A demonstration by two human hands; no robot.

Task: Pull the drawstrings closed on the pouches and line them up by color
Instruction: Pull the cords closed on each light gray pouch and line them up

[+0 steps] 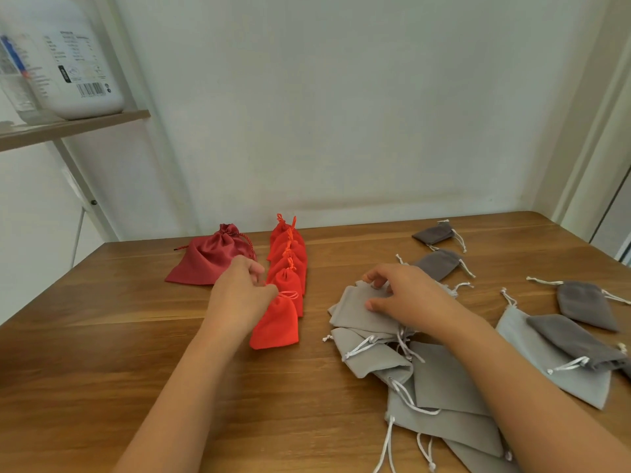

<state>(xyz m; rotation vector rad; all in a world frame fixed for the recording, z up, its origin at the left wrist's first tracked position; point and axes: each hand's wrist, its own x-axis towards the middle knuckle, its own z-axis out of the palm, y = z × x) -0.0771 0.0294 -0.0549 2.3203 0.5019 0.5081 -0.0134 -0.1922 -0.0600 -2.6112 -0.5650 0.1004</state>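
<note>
A row of several orange-red pouches (288, 264) runs away from me at the table's middle. My left hand (240, 295) is at the top left corner of the nearest orange-red pouch (276, 324), fingers curled against its neck; its cord loop lies loose on top. To the right lies a heap of light grey pouches (426, 380) with white cords, mouths open. My right hand (406, 298) lies on the topmost light grey pouch (356, 312), thumb on the cloth and fingers hooked over its far edge.
A larger dark red satin pouch (208, 261) sits left of the row, cinched. Dark grey pouches (438, 262) lie scattered at the back right and right, one on a big pale grey pouch (543, 367). A shelf (75, 126) with a white jug stands at left.
</note>
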